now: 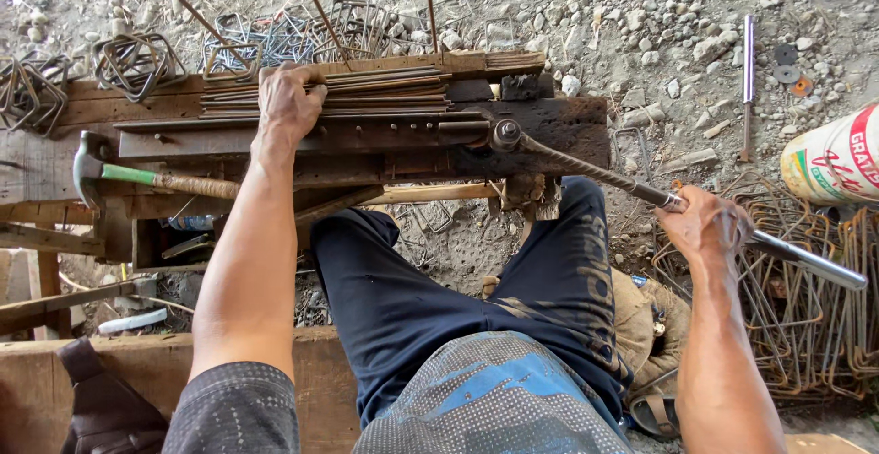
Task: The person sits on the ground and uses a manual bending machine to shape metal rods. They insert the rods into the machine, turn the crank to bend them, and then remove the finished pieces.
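Note:
My left hand [286, 102] presses down on a bundle of thin steel rods [366, 92] lying along a worn wooden bench [558, 129]. Several of the rods [322, 10] stick up and away past the bench's far edge. My right hand [705, 225] grips a long metal lever bar [595, 172] that pivots on a bolt [505, 133] at the bench's right end. The lever slants down to the right, ending in a shiny pipe handle [810, 262]. I sit with dark trousers [439, 298] astride the bench.
A hammer [137, 178] with a green handle lies on the bench's left side. Bent rectangular wire stirrups lie in piles at the right [815, 326] and beyond the bench [137, 60]. A white sack [838, 156], a steel rod [748, 83] and gravel ground [641, 15] surround.

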